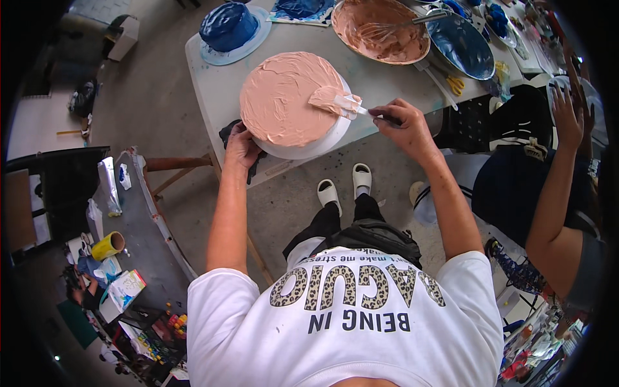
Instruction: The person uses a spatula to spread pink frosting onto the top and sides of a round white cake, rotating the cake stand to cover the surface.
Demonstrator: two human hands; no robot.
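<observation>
A round cake (287,97) covered in pinkish-peach frosting sits on a white round board (329,143) at the table's near edge. Its top is roughly smoothed, with ridges and streaks. My right hand (403,124) grips the handle of a spatula (348,105), whose blade lies over the right side of the cake with a thick load of frosting on it. At the cake's left side, my left hand (241,147) is closed around a dark cloth (253,169) beside the board's rim; its fingertips are partly hidden.
Beyond the cake stand a blue-frosted cake (225,27), a bowl of peach frosting (361,48) with a whisk (412,21), and a blue-smeared bowl (461,45). Yellow scissors (456,85) lie at right. Another person's arm (558,174) is close on my right. A cluttered dark table (142,238) stands left.
</observation>
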